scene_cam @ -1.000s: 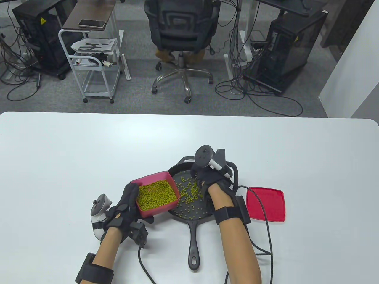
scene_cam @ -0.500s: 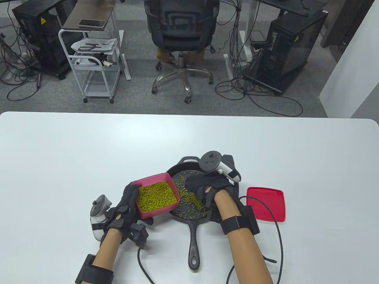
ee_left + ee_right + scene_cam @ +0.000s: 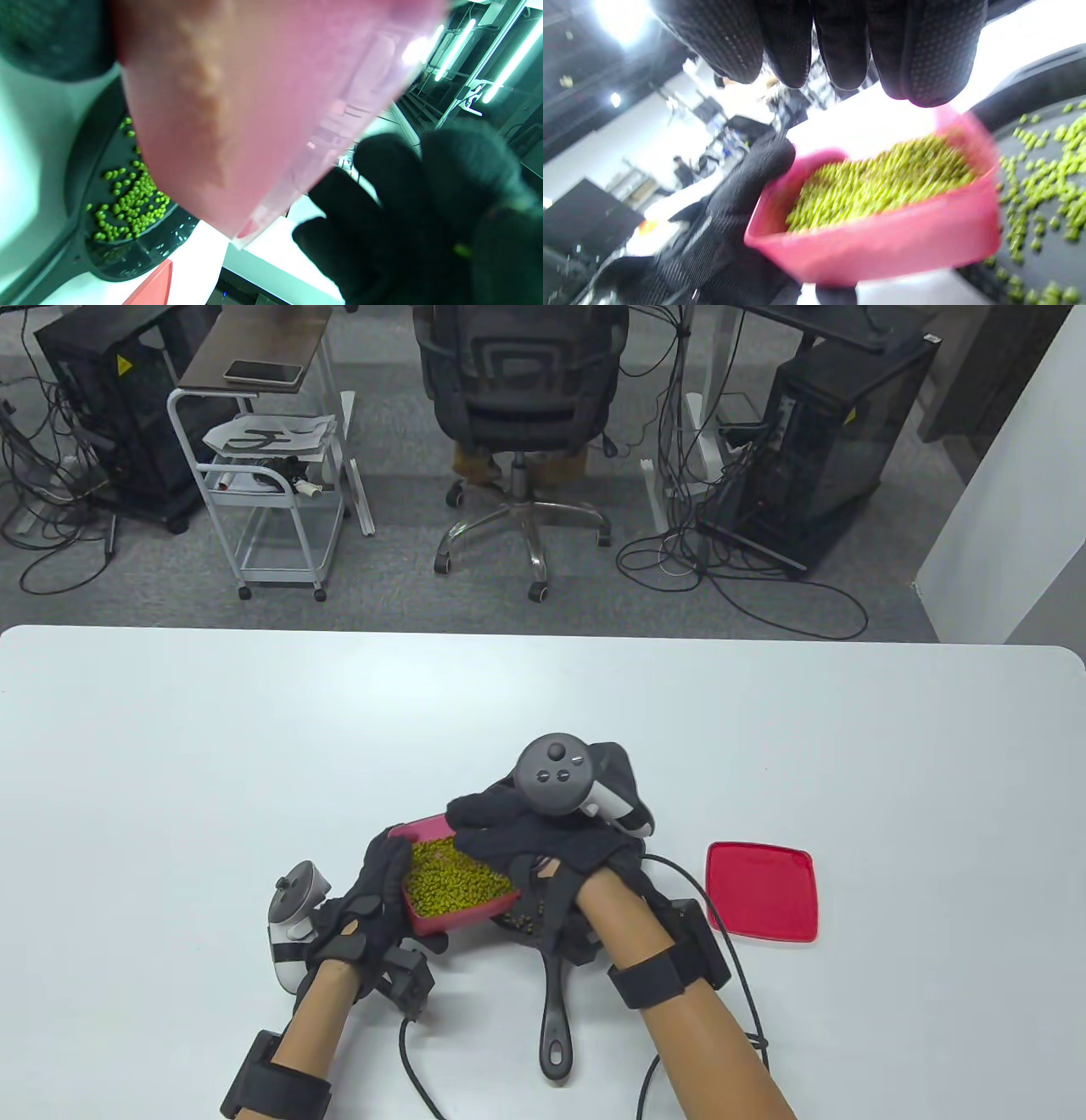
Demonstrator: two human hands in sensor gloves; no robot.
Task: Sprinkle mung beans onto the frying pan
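Observation:
My left hand (image 3: 392, 884) grips the left wall of a pink container (image 3: 441, 921) full of green mung beans (image 3: 450, 884) and holds it over the left edge of the black frying pan (image 3: 556, 1001). My right hand (image 3: 477, 828) is spread flat, palm down, over the container's far right side, fingers just above the beans, holding nothing I can see. It hides most of the pan. In the right wrist view its fingertips (image 3: 840, 46) hang above the beans (image 3: 882, 182) in the container (image 3: 882, 250). Scattered beans (image 3: 127, 199) lie in the pan (image 3: 89, 169).
A red lid (image 3: 762, 891) lies flat on the white table (image 3: 254, 729) to the right of the pan. The pan's handle points toward the table's near edge. Cables trail from both wrists across the near part of the table.
My right hand has moved left, from above the pan's middle to over the container of beans. My left hand and the container have shifted slightly right and toward me.

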